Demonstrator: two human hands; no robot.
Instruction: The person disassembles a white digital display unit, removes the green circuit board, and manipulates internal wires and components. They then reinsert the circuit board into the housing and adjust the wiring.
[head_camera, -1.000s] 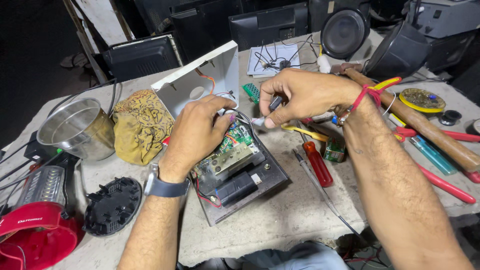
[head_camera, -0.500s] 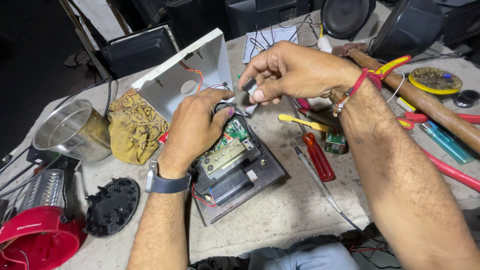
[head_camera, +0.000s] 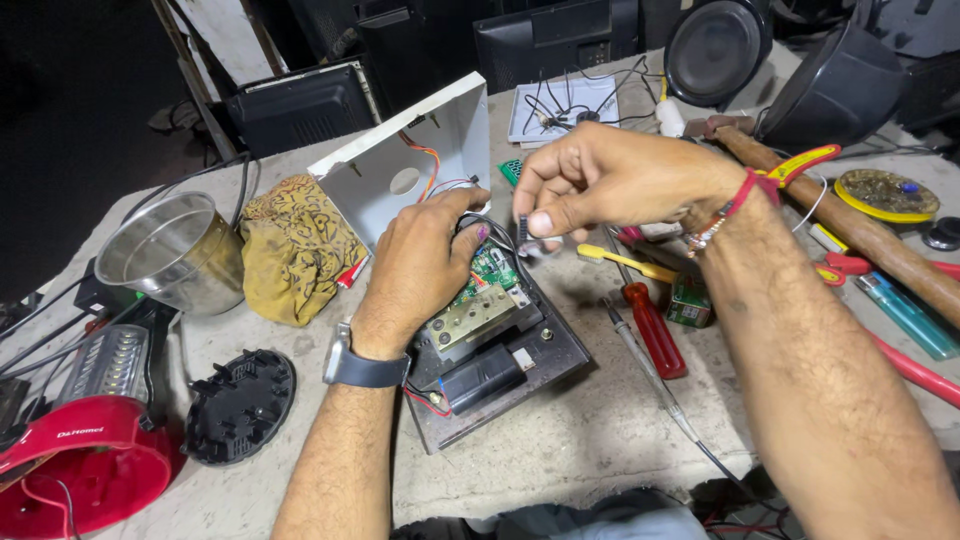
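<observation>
An opened electronic device (head_camera: 500, 350) lies on the bench with its green circuit board (head_camera: 490, 268), metal heat sink and black battery exposed. Its white cover (head_camera: 410, 165) stands tilted behind it, joined by thin wires. My left hand (head_camera: 420, 265) rests on the far end of the board, fingers curled over the wires. My right hand (head_camera: 590, 180) hovers just above the board and pinches a small dark part (head_camera: 523, 232) between thumb and forefinger.
A steel pot (head_camera: 170, 250) and a yellow cloth (head_camera: 290, 245) sit at left, a red lamp (head_camera: 90, 460) and a black round cover (head_camera: 240, 405) at front left. Red screwdriver (head_camera: 655, 325), yellow toothbrush (head_camera: 625, 262), wooden handle (head_camera: 850, 225), lighter and pliers lie at right.
My right hand has lifted away from the board towards me, still pinching the small dark part. The left hand stays on the board. The view has shifted slightly.
</observation>
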